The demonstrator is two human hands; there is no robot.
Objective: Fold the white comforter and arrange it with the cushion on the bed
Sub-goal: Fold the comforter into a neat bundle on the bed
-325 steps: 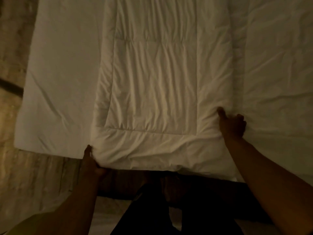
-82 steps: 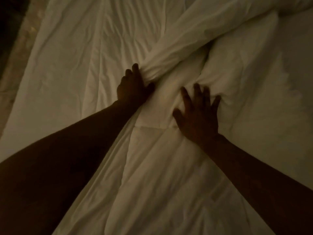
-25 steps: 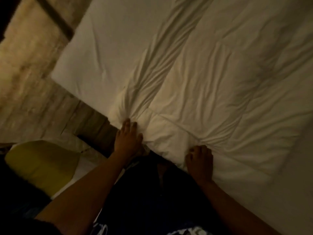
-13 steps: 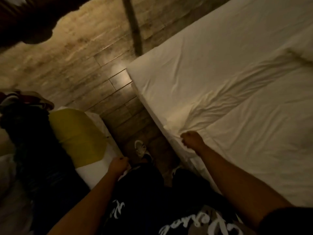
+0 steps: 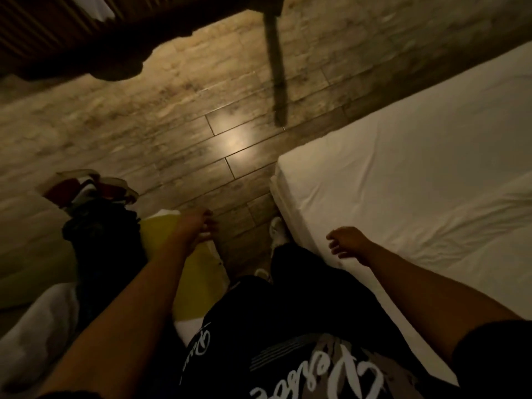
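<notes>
Two bare hands are reaching out over the person's dark printed clothing (image 5: 288,326) in dim light. The right hand (image 5: 347,243) is hovering over the near edge of the bed (image 5: 290,180), its fingers loosely spread and gripping nothing; whether it is brushing the sheet cannot be told. The left hand (image 5: 193,224) is stretching toward the top edge of the yellow cushion (image 5: 198,283), which is lying low at the left beside the bed, with fingers partly curled; whether they are touching or holding the cushion is blurred and cannot be told. The white comforter (image 5: 449,208) is lying spread on the bed at the right, wrinkled. A pale shoe (image 5: 277,232) is standing on the wood-look floor (image 5: 178,131) between cushion and bed. Dark clothes (image 5: 100,226) are lying left of the cushion, and dark wooden furniture (image 5: 86,33) is sitting farthest off.
</notes>
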